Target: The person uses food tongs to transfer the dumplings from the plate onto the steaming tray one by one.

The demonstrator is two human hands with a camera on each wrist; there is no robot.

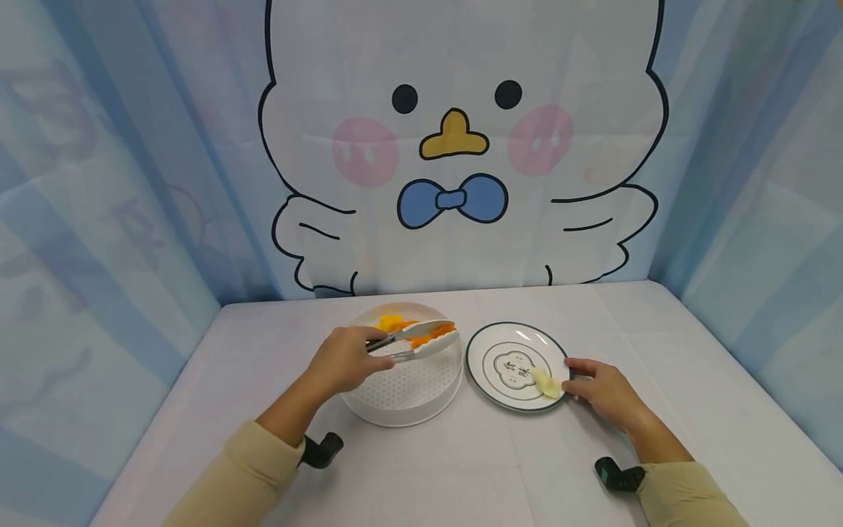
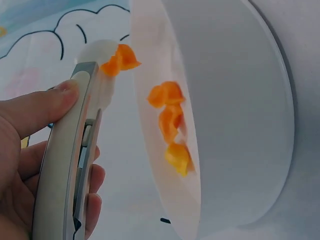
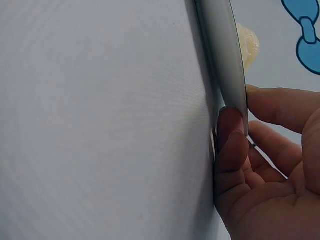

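My left hand [image 1: 345, 360] grips a pair of tongs [image 2: 65, 150] above a round white steamer-like container [image 1: 402, 417] with a perforated floor. Between the tongs' white tips is an orange dumpling-shaped piece [image 2: 120, 59]. More orange pieces [image 2: 170, 122] and a yellow piece [image 2: 178, 157] lie inside the container. On the right, my right hand [image 1: 606, 391] pinches the rim of a white plate [image 1: 487, 351], thumb on top and fingers underneath. A pale yellow piece [image 1: 545, 383] lies on the plate near that thumb.
Both dishes stand side by side on a white-covered table [image 1: 461, 476]. Behind it hangs a curtain [image 1: 454, 241] with a cartoon bird, and blue curtains flank both sides. Each wrist wears a small black camera [image 1: 323, 450].
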